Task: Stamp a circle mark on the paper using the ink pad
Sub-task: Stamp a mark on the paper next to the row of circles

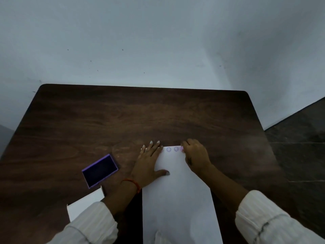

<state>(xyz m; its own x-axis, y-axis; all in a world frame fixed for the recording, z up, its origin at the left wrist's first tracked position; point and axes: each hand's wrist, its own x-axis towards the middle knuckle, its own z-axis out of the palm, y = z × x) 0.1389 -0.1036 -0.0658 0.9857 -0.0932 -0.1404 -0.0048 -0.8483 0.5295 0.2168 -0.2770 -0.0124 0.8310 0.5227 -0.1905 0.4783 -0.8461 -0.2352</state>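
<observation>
A white sheet of paper (177,194) lies lengthwise on the dark wooden table (123,117). Two purple circle marks (172,149) sit in a row near its far edge. My left hand (149,162) lies flat, fingers spread, on the paper's far left corner. My right hand (195,154) is closed around a small pink stamp (182,149), which is pressed on the paper just right of the two circles; most of the stamp is hidden by the fingers. The open ink pad (99,170), purple-framed with a dark pad, lies on the table to the left of my left hand.
A white box or card (84,205) lies at the near left, partly under my left sleeve. The table's far edge meets a pale wall. Dark floor shows to the right of the table.
</observation>
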